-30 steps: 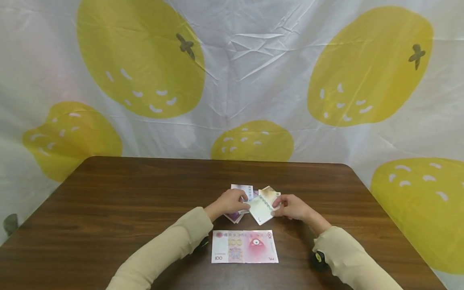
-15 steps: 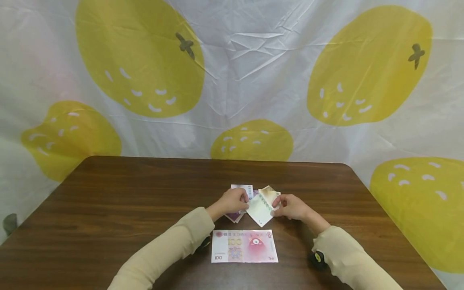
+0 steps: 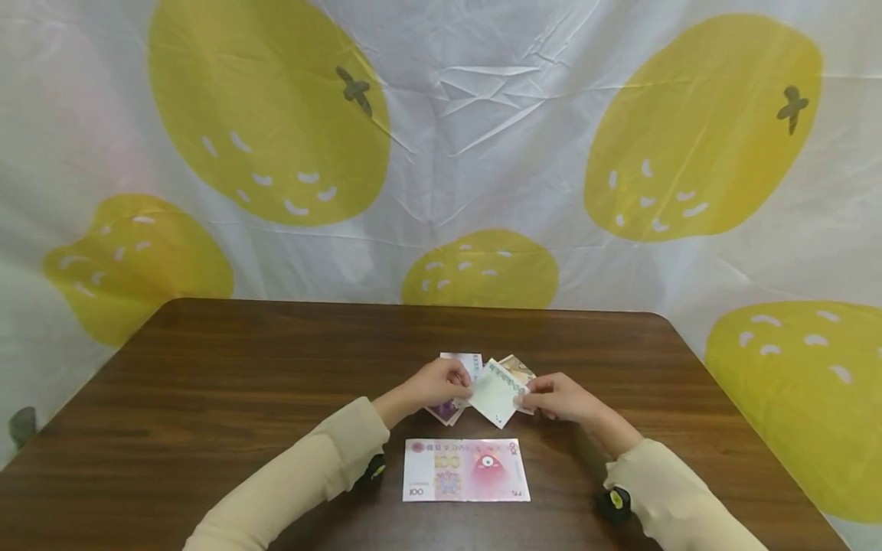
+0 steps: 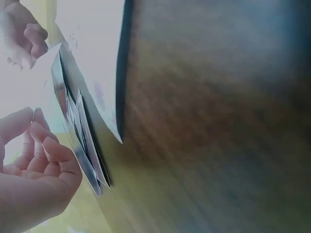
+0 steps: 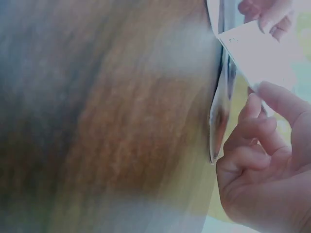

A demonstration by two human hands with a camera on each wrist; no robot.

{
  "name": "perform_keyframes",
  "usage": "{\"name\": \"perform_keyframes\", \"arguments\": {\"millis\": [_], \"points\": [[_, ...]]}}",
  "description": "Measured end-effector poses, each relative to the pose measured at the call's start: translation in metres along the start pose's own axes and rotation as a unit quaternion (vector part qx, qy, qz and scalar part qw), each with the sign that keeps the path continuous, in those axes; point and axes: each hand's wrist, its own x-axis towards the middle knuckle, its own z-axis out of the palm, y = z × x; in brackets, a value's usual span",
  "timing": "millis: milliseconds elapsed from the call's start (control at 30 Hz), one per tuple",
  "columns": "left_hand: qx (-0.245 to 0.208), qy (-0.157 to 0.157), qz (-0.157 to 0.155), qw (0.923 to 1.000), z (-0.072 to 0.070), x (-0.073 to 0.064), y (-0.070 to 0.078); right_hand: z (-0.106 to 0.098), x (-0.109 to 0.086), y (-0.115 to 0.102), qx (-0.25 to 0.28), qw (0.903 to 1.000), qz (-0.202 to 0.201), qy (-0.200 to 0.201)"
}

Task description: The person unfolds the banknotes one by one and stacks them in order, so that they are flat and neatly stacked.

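A folded pale green-and-white play banknote (image 3: 498, 394) is held tilted between both hands, above a loose pile of notes. My left hand (image 3: 441, 383) pinches its left corner between thumb and index finger. From the other side, my right hand (image 3: 556, 396) pinches its right corner; the right wrist view shows thumb and fingertip on the note's edge (image 5: 260, 58). Beneath lie purple notes (image 3: 446, 410), a bluish-white note (image 3: 462, 360) and a brownish note (image 3: 518, 367), partly covered by the held note and left hand.
A large pink 100 note (image 3: 465, 470) lies flat on the brown wooden table (image 3: 276, 367), nearer me than the pile. Behind the table's far edge hangs a white curtain (image 3: 482, 153) with yellow fruit prints.
The pale note's upper part has swung up and now covers more of the brownish note behind it. My right hand has shifted slightly right and nearer me; the pink note stays put.
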Motion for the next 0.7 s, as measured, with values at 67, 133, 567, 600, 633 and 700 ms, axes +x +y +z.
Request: {"name": "perform_keyframes", "arguments": {"millis": [67,133,567,600,633,700], "points": [[-0.015,-0.003,-0.002,0.9999,-0.001,-0.003,-0.001,0.0,-0.001,-0.002,0.012,0.9999,0.011,-0.001],[-0.029,-0.008,-0.009,0.9995,-0.003,-0.006,-0.002,0.0,-0.002,-0.005,0.024,0.9996,0.008,-0.007],[-0.083,-0.059,0.001,0.9948,-0.008,-0.023,-0.004,0.005,-0.007,-0.012,0.051,0.9982,-0.014,-0.028],[-0.087,-0.059,0.003,0.9944,-0.009,-0.024,-0.004,0.005,-0.007,-0.012,0.054,0.998,-0.013,-0.029],[-0.094,-0.06,0.006,0.9937,-0.009,-0.025,-0.004,0.007,-0.008,-0.013,0.057,0.9979,-0.011,-0.029],[-0.109,-0.061,0.016,0.992,-0.008,-0.026,-0.004,0.009,-0.008,-0.014,0.064,0.9976,-0.008,-0.028]]}}
